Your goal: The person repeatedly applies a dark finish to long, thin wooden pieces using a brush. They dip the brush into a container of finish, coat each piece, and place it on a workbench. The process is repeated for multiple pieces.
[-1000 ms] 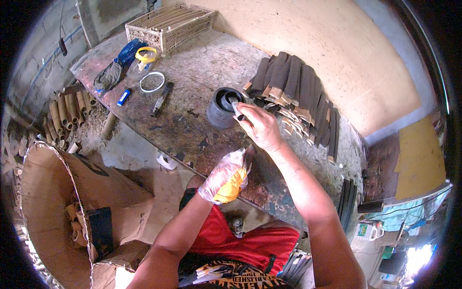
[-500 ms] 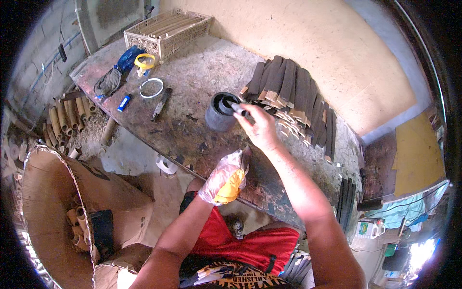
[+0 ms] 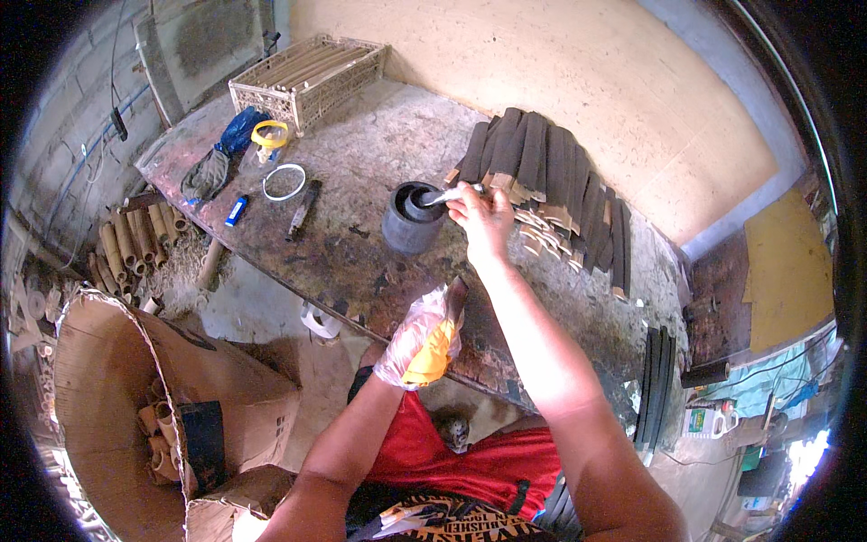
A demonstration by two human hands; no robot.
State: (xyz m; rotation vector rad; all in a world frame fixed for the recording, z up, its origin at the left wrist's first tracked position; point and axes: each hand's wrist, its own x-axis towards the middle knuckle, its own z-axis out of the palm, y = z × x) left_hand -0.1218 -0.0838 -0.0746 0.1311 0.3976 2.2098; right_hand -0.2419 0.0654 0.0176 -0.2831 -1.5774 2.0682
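Observation:
A short, grey-handled tool that looks like a brush [image 3: 442, 196] is pinched in the fingers of my right hand [image 3: 485, 219]. Its lower end is inside a dark round pot [image 3: 409, 230] with a smaller cup in it, so its tip is hidden. My left hand [image 3: 421, 339], in a clear plastic glove with something yellow at the palm, is closed round a dark strip [image 3: 459, 296]. Only the strip's upper end shows, above the table's near edge. Behind my right hand lies a pile of dark-coated strips [image 3: 551, 172] with pale ends.
On the table [image 3: 361, 149] are a crate of sticks [image 3: 302, 77], a blue lighter [image 3: 237, 210], a white ring [image 3: 284, 182], a dark-handled tool [image 3: 305, 208] and a yellow-rimmed container [image 3: 269, 135]. More black strips [image 3: 657, 384] lie right. A large cardboard box [image 3: 239, 397] stands left.
My right hand has shifted slightly and turned, tilting the brush-like tool flatter over the pot's rim. My left hand stays nearly still, with more of the dark strip showing. The whole view has shifted a little.

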